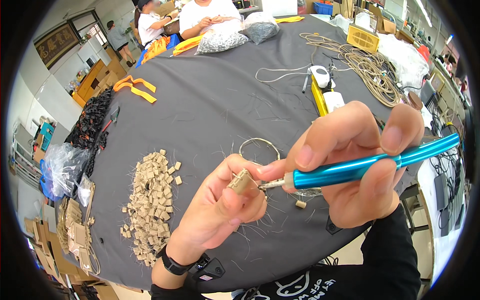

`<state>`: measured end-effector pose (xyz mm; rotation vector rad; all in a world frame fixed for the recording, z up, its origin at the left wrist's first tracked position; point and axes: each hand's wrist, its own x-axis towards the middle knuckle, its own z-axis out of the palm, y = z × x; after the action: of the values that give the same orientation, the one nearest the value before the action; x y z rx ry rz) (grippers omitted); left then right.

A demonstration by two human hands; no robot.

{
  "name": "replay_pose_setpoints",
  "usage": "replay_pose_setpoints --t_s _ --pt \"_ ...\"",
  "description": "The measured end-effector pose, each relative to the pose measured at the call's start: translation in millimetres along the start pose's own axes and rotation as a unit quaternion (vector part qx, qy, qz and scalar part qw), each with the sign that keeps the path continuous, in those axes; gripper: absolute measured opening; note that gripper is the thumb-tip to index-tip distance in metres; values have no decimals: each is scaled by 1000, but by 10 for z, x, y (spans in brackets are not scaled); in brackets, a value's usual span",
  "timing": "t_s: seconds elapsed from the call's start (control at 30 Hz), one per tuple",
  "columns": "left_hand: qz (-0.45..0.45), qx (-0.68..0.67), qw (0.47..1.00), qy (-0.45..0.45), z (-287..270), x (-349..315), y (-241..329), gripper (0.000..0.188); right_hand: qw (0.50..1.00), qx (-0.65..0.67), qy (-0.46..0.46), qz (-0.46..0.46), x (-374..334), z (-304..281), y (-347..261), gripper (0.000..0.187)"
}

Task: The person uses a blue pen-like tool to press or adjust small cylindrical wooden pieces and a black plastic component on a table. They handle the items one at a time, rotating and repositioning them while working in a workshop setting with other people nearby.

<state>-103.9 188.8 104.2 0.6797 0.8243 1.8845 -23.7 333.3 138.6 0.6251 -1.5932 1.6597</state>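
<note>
In front of me, my left hand pinches a small beige piece with a thin thread across it between thumb and fingers. My right hand is wrapped round the shiny blue handle of a slim tool with a pale collar and a thin metal tip. The tip points left and lies close beside the beige piece; whether they touch I cannot tell. Left of my left hand, a heap of similar small beige pieces with stray threads spreads over the dark cloth. One loose beige piece lies under the tool.
A dark grey cloth covers the table. Orange straps, black straps and red-handled cutters lie on the left. A yellow power strip, coiled beige cord and yellow box stand far right. Filled plastic bags and people are beyond.
</note>
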Motion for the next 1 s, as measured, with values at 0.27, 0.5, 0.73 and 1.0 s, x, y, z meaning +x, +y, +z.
replay_pose_setpoints --t_s 0.27,0.5,0.73,1.0 --pt "5 39 998 -41 -95 -43 6 44 999 28 -30 -24 16 38 79 18" --pt "-17 -1 999 -48 -132 -48 9 50 979 161 -3 -124 56 87 212 18" --pt "-37 -2 999 -31 -151 -45 -5 55 980 149 6 -129 65 124 187 19" --pt "-33 -19 999 -27 -201 -48 -33 51 975 168 -28 -144 43 43 295 20"
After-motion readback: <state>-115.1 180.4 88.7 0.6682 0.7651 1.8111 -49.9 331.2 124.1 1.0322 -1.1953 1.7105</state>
